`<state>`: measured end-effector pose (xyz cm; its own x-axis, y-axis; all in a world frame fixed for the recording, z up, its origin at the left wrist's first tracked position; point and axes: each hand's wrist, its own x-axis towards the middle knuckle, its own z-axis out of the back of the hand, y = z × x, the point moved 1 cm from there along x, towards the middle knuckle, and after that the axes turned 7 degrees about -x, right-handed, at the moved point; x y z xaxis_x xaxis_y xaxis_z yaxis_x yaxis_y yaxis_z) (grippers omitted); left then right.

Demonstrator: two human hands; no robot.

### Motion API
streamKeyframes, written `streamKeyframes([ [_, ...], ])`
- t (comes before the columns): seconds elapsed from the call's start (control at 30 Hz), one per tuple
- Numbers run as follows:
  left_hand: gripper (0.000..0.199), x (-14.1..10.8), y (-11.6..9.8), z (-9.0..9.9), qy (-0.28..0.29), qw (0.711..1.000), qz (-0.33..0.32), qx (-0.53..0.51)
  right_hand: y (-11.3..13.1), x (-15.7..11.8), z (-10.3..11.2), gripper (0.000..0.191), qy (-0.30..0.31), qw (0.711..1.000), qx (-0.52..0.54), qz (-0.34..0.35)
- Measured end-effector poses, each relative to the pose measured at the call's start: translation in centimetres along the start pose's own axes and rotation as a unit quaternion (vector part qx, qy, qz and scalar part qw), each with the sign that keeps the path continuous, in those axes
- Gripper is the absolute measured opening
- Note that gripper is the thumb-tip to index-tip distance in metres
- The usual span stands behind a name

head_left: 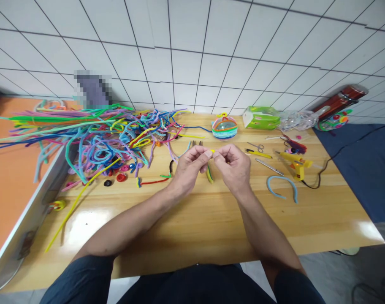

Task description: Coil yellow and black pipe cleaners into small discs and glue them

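My left hand and my right hand meet above the middle of the wooden table. Between their pinched fingertips is a short yellow piece that looks like pipe cleaner; my fingers cover most of it. Under and behind my hands lie pliers with a yellow-green handle, partly hidden. To the left of my left hand, a red pipe cleaner with a blue and yellow end lies flat. Beyond my hands, against the wall, stands a round striped pipe-cleaner piece with a yellow loop on top.
Left is a tangled heap of pipe cleaners, with a long yellow one nearby. Right are scissors, a yellow cutter, a corded yellow glue gun and a bent blue pipe cleaner. A green packet stands behind.
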<state>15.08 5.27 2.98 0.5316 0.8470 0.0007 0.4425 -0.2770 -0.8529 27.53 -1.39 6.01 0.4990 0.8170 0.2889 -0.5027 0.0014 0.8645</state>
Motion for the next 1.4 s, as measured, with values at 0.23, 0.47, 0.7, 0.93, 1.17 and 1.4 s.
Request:
streamKeyframes([
  [0.23, 0.02, 1.5, -2.2, 1.7, 0.104, 0.946, -0.146, 0.271, 0.1, 1.1, 1.7, 0.01, 0.068, 0.995, -0.066, 0.035],
  [0.47, 0.03, 0.8, -1.5, 1.2, 0.024, 0.969, -0.155, 0.193, -0.2, 1.5, 1.4, 0.018, 0.097, 0.994, 0.056, -0.015],
  [0.7, 0.042, 0.4, -0.4, 0.8, -0.01, 0.986, -0.128, 0.107, -0.1, 0.9, 0.3, 0.019, 0.063, 0.995, 0.064, -0.038],
  [0.93, 0.045, 0.2, -0.4, 0.5, -0.018, 0.986, -0.13, 0.105, -0.4, 0.8, 0.2, 0.02, 0.05, 0.995, 0.074, -0.045],
  [1.17, 0.044, -0.4, 0.2, 0.1, -0.06, 0.991, -0.107, 0.049, -0.1, -0.2, -1.3, 0.023, 0.026, 0.995, 0.086, -0.033],
  [1.4, 0.035, 0.8, -1.5, 0.9, 0.071, 0.975, -0.11, 0.179, -0.3, 1.1, 0.9, 0.016, 0.081, 0.997, 0.016, -0.009],
])
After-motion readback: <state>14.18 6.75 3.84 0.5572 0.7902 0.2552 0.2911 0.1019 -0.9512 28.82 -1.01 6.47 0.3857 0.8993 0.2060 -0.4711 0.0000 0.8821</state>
